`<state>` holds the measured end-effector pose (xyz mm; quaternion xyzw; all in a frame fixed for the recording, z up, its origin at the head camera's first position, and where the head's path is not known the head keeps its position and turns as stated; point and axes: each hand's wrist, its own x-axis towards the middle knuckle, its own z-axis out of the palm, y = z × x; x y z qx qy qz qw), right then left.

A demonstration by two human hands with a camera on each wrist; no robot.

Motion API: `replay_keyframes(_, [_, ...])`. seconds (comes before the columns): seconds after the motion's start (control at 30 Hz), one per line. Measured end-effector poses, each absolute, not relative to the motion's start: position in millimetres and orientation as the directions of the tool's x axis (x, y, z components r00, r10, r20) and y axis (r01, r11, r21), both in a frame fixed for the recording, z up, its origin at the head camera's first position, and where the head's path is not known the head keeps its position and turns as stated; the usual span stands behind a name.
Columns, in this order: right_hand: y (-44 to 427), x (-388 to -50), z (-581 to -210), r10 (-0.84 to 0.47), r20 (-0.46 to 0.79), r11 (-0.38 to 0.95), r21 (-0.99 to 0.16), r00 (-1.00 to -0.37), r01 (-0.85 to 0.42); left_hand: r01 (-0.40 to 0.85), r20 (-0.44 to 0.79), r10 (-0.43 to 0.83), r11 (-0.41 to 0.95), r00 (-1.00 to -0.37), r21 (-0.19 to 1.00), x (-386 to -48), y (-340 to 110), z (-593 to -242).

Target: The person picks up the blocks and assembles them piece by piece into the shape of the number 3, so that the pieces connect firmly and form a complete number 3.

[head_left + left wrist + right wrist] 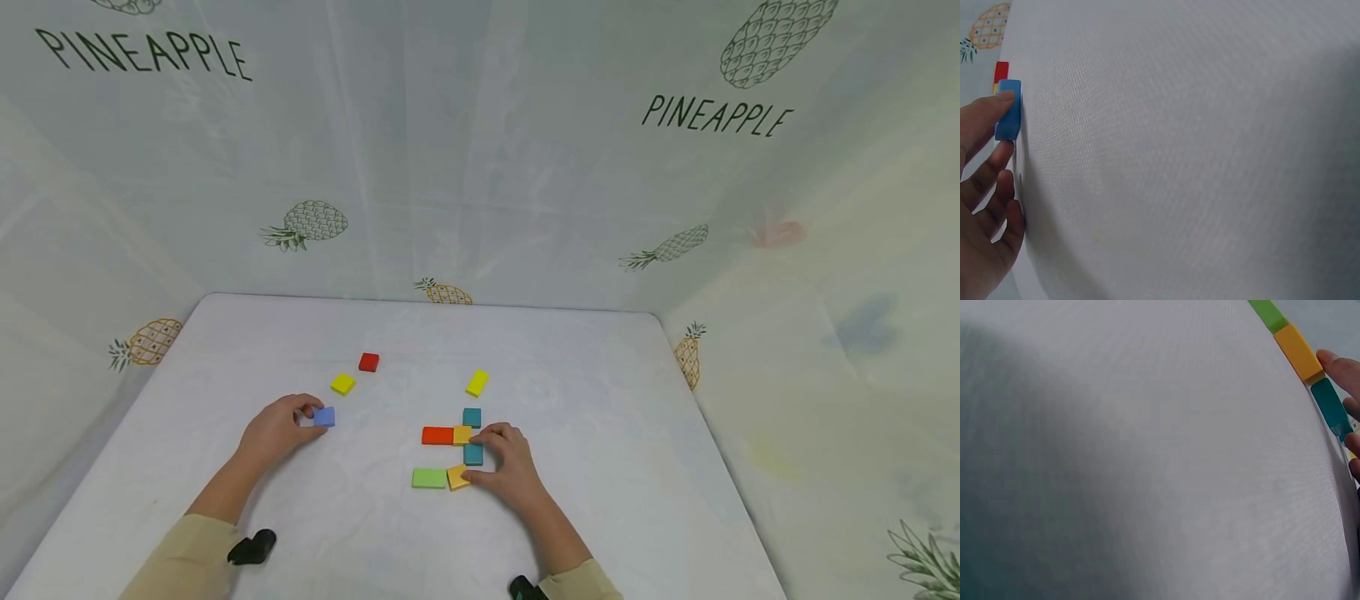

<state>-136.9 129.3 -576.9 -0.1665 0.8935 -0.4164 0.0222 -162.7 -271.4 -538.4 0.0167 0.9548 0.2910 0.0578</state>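
In the head view my left hand point(277, 429) pinches a blue block point(324, 417) between thumb and fingers at the table's left. The left wrist view shows the thumb on the blue block point(1009, 109) and a fingertip at its lower end. My right hand point(512, 467) rests by a group of blocks, its thumb touching the slightly turned lower orange block point(457, 477). Its fingertips reach the upper orange block point(462, 435). Between these lies a teal block point(473, 454), with another teal block point(472, 417) above. A red block point(437, 436) and a green block point(429, 478) extend leftward.
Farther back on the white table point(600, 392) lie a small red block point(369, 362), a yellow block point(342, 384) and a second yellow block point(477, 383). A pineapple-print curtain point(480, 150) surrounds the table's back and sides.
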Motion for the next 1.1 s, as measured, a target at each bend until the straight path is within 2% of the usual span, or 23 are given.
replay_keyframes(0.3, [129.8, -137.5, -578.9, -0.321, 0.106, 0.599, -0.747, -0.941, -0.289, 0.002, -0.107, 0.074, 0.829, -0.991, 0.559, -163.3, -268.0, -544.7])
replay_keyframes(0.67, [130.1, -138.7, -581.1, -0.320, 0.125, 0.606, -0.735, -0.939, -0.305, 0.064, -0.088, 0.145, 0.798, -0.986, 0.599, -156.9, -240.8, -549.9])
replay_keyframes(1.1, [130.4, -138.4, -579.7, -0.327, 0.124, 0.597, -0.742, -0.937, -0.306, 0.069, -0.107, 0.162, 0.805, -0.981, 0.589, -152.9, -215.3, -549.9])
